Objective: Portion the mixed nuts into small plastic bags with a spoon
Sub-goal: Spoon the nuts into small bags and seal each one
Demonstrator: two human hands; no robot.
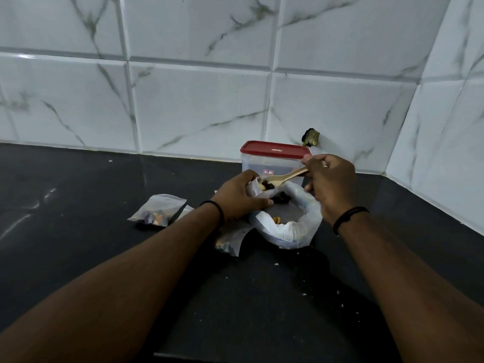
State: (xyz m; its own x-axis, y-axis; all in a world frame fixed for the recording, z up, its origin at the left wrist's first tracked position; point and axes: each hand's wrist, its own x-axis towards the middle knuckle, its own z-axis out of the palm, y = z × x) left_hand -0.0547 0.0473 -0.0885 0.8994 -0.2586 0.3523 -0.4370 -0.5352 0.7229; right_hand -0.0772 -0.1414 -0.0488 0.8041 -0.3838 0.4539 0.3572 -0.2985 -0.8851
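My right hand (331, 184) grips the loaded spoon (281, 179); my left hand (239, 196) pinches the small bag (255, 186) mid-frame; a tilt could spill nuts (267, 184).

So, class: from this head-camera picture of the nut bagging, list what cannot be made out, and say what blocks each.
- Small bag being filled: mostly hidden in the head view behind the left hand.
- Spoon handle end: covered by the right hand.
- Label on the red-lidded container: too small to read.
- Filled bag near the left wrist: partly under the forearm.
- Nut types: too dark and small.
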